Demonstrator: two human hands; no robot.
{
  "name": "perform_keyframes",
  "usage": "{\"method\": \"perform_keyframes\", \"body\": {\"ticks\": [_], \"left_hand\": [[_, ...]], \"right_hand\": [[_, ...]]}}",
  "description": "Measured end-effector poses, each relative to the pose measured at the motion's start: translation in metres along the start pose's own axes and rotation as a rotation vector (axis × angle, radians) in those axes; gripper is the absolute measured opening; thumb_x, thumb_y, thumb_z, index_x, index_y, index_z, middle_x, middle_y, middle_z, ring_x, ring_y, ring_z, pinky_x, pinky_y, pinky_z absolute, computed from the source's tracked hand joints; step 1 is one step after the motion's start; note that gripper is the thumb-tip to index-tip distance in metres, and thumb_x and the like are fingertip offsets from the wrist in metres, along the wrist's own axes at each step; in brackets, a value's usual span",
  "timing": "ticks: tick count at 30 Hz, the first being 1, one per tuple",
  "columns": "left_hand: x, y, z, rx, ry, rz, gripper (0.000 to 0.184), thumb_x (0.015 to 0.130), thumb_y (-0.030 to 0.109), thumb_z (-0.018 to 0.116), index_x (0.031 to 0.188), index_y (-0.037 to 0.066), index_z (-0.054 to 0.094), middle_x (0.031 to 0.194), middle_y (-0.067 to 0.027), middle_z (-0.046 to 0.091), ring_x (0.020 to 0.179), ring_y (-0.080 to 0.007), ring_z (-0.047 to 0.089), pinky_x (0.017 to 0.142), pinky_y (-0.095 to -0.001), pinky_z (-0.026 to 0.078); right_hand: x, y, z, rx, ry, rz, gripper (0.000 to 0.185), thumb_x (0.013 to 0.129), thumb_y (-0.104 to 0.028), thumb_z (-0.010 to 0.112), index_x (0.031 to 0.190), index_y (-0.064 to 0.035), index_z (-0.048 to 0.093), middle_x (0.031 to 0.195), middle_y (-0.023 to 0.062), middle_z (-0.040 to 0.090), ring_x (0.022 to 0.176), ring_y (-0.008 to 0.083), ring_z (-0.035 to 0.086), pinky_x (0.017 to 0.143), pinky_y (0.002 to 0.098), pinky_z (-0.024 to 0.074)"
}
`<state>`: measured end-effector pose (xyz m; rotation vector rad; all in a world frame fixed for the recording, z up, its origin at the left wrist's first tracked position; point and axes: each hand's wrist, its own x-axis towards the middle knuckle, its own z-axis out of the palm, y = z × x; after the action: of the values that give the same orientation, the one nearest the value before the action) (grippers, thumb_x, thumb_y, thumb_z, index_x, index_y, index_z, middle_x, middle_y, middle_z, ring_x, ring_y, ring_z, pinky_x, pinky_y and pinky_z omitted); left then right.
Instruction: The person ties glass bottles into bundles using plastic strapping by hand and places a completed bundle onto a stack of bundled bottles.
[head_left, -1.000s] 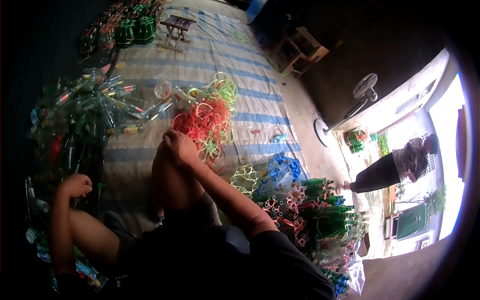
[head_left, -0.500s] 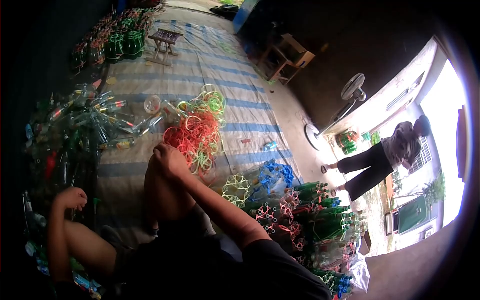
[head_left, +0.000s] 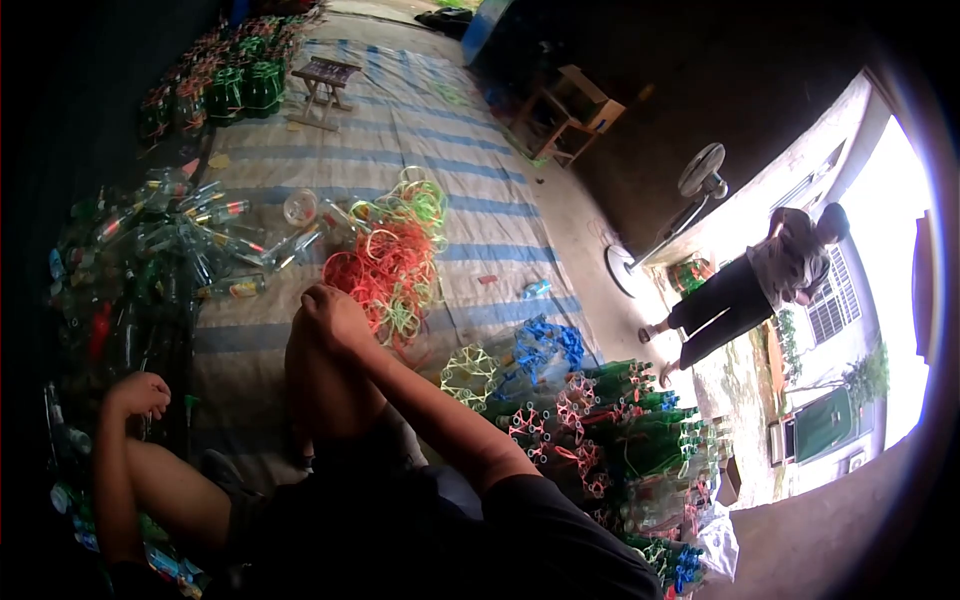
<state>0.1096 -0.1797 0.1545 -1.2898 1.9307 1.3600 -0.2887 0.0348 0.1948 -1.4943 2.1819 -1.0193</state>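
Note:
My left hand (head_left: pixel 140 395) hangs over my left knee, its fingers curled in and nothing visible in them. Loose glass bottles (head_left: pixel 130 310), clear and green, lie heaped beside and beyond it. On my raised right knee rests my right hand (head_left: pixel 335 315), its fingers bent and drawn together, with no object showing. Just past that hand is a tangled pile of plastic straps, red (head_left: pixel 385 265) and pale green (head_left: pixel 425 205). Both hands touch only my legs.
A striped tarp (head_left: pixel 470 220) covers the floor. Bundled green bottles (head_left: pixel 640 440) stand at right, near blue straps (head_left: pixel 548 345); more bundles (head_left: pixel 245 88) stand far left. A stool (head_left: pixel 325 85), a fan (head_left: pixel 700 175) and a standing person (head_left: pixel 785 260) are farther off.
The person by the doorway has shifted slightly, bringing the legs closer together and moving the arms. My hands stay where they were; the view has shifted a little.

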Motion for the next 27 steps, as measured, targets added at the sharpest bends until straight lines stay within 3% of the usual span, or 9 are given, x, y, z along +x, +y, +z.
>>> {"method": "perform_keyframes", "body": {"ticks": [7, 9, 12, 16, 27], "left_hand": [[0.007, 0.003, 0.002, 0.061, -0.048, -0.031, 0.020, 0.090, 0.011, 0.061, 0.107, 0.000, 0.062, 0.087, -0.0119, 0.069, 0.072, -0.0204, 0.070, 0.058, -0.0304, 0.053], [0.007, 0.006, 0.005, 0.071, -0.061, -0.023, 0.022, 0.090, 0.011, 0.061, 0.109, 0.000, 0.062, 0.089, -0.0123, 0.070, 0.073, -0.0205, 0.070, 0.058, -0.0305, 0.054], [0.008, 0.008, 0.005, 0.074, -0.070, -0.060, 0.024, 0.089, 0.012, 0.062, 0.111, 0.000, 0.062, 0.091, -0.0125, 0.070, 0.075, -0.0207, 0.071, 0.061, -0.0303, 0.054], [0.003, 0.019, 0.007, 0.096, -0.028, -0.108, 0.023, 0.089, 0.012, 0.062, 0.109, 0.000, 0.063, 0.091, -0.0120, 0.070, 0.077, -0.0215, 0.071, 0.065, -0.0298, 0.055], [0.005, 0.004, 0.004, 0.041, -0.013, -0.008, 0.020, 0.088, 0.011, 0.062, 0.104, 0.000, 0.063, 0.085, -0.0113, 0.070, 0.072, -0.0206, 0.070, 0.057, -0.0301, 0.053]], "right_hand": [[-0.001, 0.004, 0.010, -0.053, 0.029, 0.035, 0.032, 0.092, -0.028, 0.049, 0.098, -0.0012, 0.066, 0.100, 0.0217, 0.066, 0.099, 0.0394, 0.062, 0.086, 0.0475, 0.0476], [0.002, 0.008, 0.011, -0.008, 0.104, -0.078, 0.031, 0.091, -0.026, 0.047, 0.088, -0.0002, 0.064, 0.089, 0.0246, 0.066, 0.087, 0.0439, 0.063, 0.079, 0.0524, 0.0479], [0.003, 0.006, 0.008, -0.051, 0.001, 0.025, 0.032, 0.092, -0.028, 0.048, 0.095, -0.0004, 0.064, 0.099, 0.0233, 0.065, 0.097, 0.0412, 0.062, 0.085, 0.0493, 0.0474], [0.001, 0.004, 0.006, -0.069, -0.004, -0.041, 0.032, 0.092, -0.027, 0.046, 0.094, 0.0001, 0.064, 0.098, 0.0240, 0.065, 0.096, 0.0424, 0.061, 0.083, 0.0496, 0.0479], [0.000, 0.006, 0.009, -0.030, 0.031, 0.001, 0.034, 0.092, -0.029, 0.047, 0.091, 0.0008, 0.064, 0.093, 0.0274, 0.064, 0.090, 0.0442, 0.062, 0.080, 0.0525, 0.0482]]}}
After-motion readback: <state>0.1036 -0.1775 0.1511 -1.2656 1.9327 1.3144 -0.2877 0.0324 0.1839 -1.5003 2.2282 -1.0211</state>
